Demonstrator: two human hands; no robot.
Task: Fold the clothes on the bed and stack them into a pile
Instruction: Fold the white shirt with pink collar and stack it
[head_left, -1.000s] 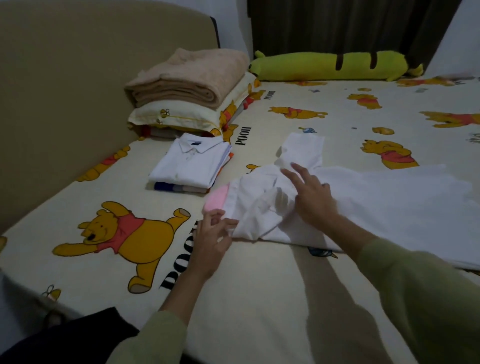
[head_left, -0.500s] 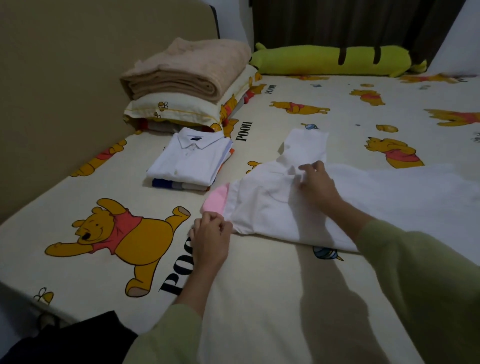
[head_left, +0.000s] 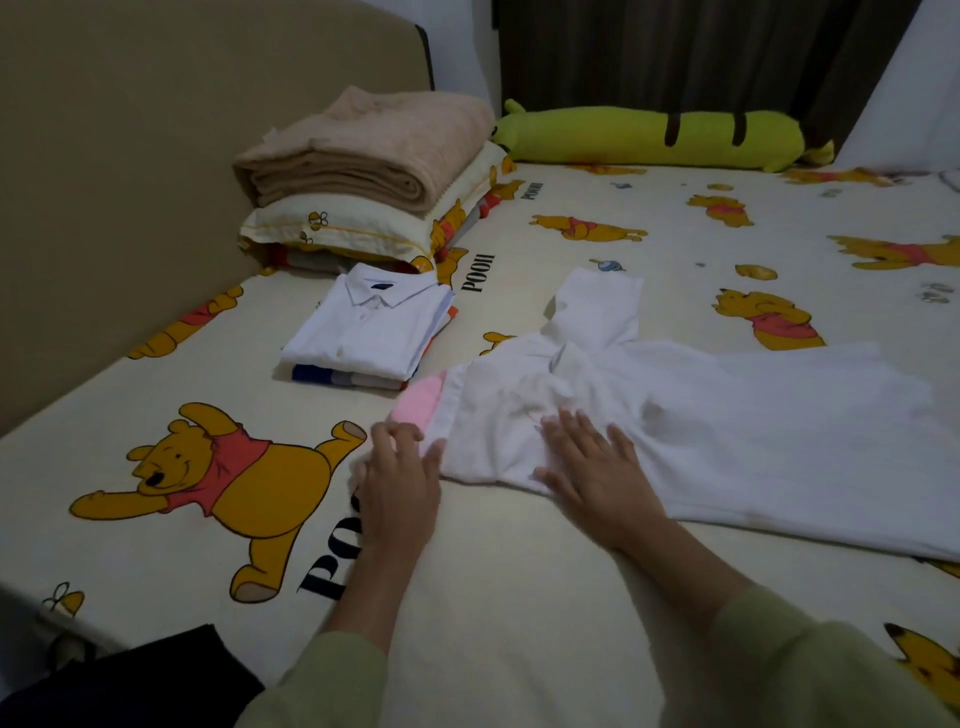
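White cotton covers the printed bed (head_left: 519, 623): the white garment (head_left: 727, 426) lies spread near the front edge, running off to the right, pink collar (head_left: 415, 405) at its left end. Just beyond sits the folded pile (head_left: 363, 338), white shirt on top. The right hand (head_left: 592, 467) presses flat and unclenched on the chest. The left hand (head_left: 400, 478) rests at the collar edge; whether it pinches cloth I cannot tell. Best to smooth wrinkles outward and square that near sleeve before folding it in
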